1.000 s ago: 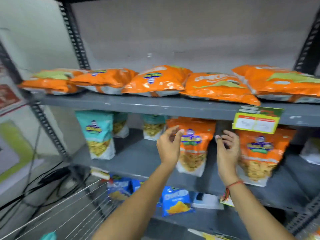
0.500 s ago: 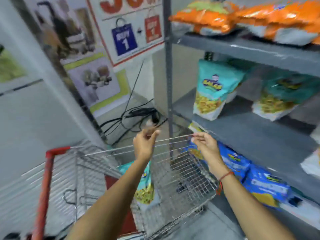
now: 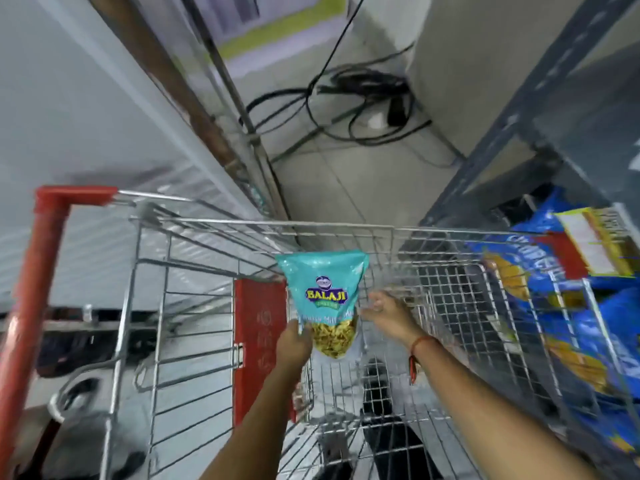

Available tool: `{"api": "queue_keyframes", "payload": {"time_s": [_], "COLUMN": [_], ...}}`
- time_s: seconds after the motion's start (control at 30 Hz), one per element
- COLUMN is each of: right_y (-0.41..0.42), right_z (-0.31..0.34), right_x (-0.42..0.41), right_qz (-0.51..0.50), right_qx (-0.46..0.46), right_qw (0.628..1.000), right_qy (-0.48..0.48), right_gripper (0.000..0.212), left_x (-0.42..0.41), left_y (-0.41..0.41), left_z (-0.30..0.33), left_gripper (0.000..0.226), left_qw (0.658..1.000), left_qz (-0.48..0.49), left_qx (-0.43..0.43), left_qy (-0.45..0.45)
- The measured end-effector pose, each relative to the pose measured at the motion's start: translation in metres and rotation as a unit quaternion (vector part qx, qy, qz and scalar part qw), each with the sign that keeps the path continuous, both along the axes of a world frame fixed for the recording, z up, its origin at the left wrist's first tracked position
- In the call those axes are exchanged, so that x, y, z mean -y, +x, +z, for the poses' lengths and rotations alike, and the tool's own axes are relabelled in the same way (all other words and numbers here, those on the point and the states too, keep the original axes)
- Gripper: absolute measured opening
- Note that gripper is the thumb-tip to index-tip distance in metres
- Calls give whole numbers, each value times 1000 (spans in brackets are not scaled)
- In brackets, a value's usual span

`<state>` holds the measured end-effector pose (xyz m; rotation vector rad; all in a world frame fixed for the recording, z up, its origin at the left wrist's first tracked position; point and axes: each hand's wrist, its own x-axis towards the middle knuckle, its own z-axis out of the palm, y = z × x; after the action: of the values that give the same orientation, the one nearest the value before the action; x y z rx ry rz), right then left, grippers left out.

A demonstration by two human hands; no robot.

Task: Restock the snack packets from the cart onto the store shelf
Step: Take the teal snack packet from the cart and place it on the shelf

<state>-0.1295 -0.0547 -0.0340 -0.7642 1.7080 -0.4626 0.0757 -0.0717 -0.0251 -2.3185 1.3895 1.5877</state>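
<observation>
Snack packets counted in the frame: one teal foil packet point(image 3: 325, 299) with a clear window of yellow mix, standing upright inside the silver wire shopping cart point(image 3: 346, 226) at centre frame. Blue snack packets point(image 3: 575, 327) lie on the lower tier of the grey metal shelf unit point(image 3: 540, 109) at right; at least three show through the cart mesh, but blur prevents an exact count.

Hands: two. Left hand point(image 3: 292, 344) is at the lower left corner of the teal packet, fingers closed against its edge. Right hand point(image 3: 386, 311) sits just beside the packet's right edge, fingers partly curled and spread; whether it touches the film cannot be told. A red thread band point(image 3: 417, 344) circles the right wrist.

Other items: one red cart handle point(image 3: 52, 209) at left, one red flap panel point(image 3: 258, 341) inside the basket, one yellow-bordered price tag point(image 3: 595, 244) at far right, one tangle of black cables point(image 3: 360, 105) on the tiled floor at upper centre. No other packet is seen in the basket.

Change against the picture half a second earlier: both hands were then raised at the cart's front rim, empty; they are now down inside the basket at the teal packet. The view has tipped downward, so the upper shelves with orange and teal packets have left the frame. The teal packet stands where it stood.
</observation>
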Motion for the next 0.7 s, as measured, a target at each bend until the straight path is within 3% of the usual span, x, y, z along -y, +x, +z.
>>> {"api": "queue_keyframes", "payload": {"time_s": [0.13, 0.2, 0.27, 0.33, 0.43, 0.57, 0.7], "right_y": [16, 21, 23, 25, 26, 21, 7], "right_z": [-46, -59, -68, -70, -66, -48, -9], "right_x": [6, 4, 2, 0, -6, -24, -41], "right_qz": [4, -12, -48, -94, -88, -95, -154], "right_qx": [32, 75, 58, 22, -36, -77, -102], "right_qw": [999, 997, 997, 993, 990, 987, 974], "right_qy": [11, 4, -28, -64, -104, -100, -130], "right_gripper": [54, 41, 23, 11, 8, 27, 12], "left_x": [10, 13, 12, 11, 9, 6, -2], "left_y": [-14, -16, -18, -20, -23, -30, -45], "left_z": [-46, -71, -85, -90, -91, -66, -9], "left_gripper": [42, 36, 32, 23, 18, 35, 36], "left_qw": [982, 963, 946, 941, 935, 937, 941], "left_qz": [185, 258, 310, 326, 334, 325, 274], "left_qx": [-39, -71, -92, -94, -113, -106, -171], "left_qy": [5, 16, 12, -8, -27, -75, -103]}}
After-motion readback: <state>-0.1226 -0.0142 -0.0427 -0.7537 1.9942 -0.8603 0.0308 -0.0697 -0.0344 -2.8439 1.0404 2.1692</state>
